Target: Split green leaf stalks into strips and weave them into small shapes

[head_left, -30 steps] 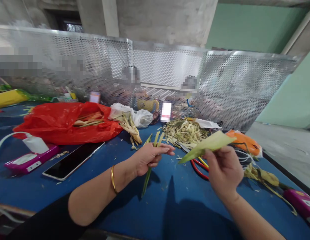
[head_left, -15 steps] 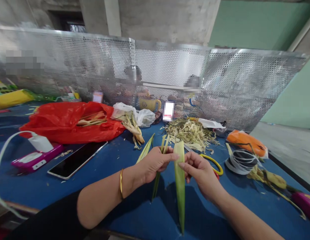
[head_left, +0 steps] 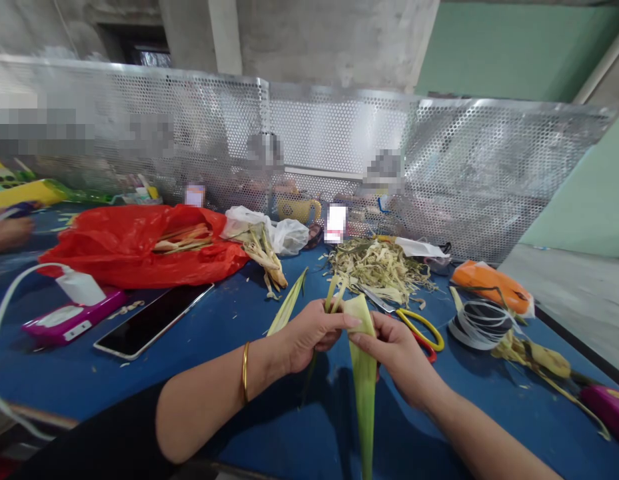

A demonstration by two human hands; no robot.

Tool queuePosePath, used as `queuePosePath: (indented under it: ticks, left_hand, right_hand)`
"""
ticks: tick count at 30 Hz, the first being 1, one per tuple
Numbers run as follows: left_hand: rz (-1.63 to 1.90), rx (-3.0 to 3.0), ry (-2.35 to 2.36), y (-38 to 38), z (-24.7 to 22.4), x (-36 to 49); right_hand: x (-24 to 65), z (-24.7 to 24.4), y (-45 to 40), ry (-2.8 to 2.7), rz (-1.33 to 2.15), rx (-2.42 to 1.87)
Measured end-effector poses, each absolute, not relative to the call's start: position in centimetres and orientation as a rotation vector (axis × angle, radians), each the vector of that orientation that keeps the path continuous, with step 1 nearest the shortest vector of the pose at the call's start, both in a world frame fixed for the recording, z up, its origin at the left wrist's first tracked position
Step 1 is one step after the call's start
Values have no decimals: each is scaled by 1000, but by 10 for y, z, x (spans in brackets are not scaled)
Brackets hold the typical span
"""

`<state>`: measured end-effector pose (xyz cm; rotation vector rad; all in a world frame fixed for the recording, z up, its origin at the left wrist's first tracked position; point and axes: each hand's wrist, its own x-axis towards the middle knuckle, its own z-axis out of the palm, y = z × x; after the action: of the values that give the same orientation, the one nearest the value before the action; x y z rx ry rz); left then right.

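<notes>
Over the bench (head_left: 229, 310), toward its near edge, left hand (head_left: 308, 337) and right hand (head_left: 398, 350) pinch the green leaf (head_left: 363, 393) between closed fingers, left also gripping narrow strips (head_left: 335, 293); keeping both pinches close should steady it.

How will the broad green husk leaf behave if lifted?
The husk leaf looks thin, so probably light. It may be semi-stiff, extending fairly straight below the right hand. Its lengthwise streaks suggest it could split.
</notes>
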<state>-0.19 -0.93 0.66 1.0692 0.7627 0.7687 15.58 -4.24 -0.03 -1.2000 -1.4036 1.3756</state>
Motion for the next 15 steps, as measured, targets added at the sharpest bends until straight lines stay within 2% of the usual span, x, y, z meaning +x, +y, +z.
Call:
queuePosePath:
  ticks: [10,15]
  left_hand:
    - [936,1169,920,-7,9,-1]
    - [881,1110,912,-5,8,-3]
  right_hand:
    - [162,3,-42,-1318,1580,-1067]
    - [166,0,-39,-1250,1651,-1076]
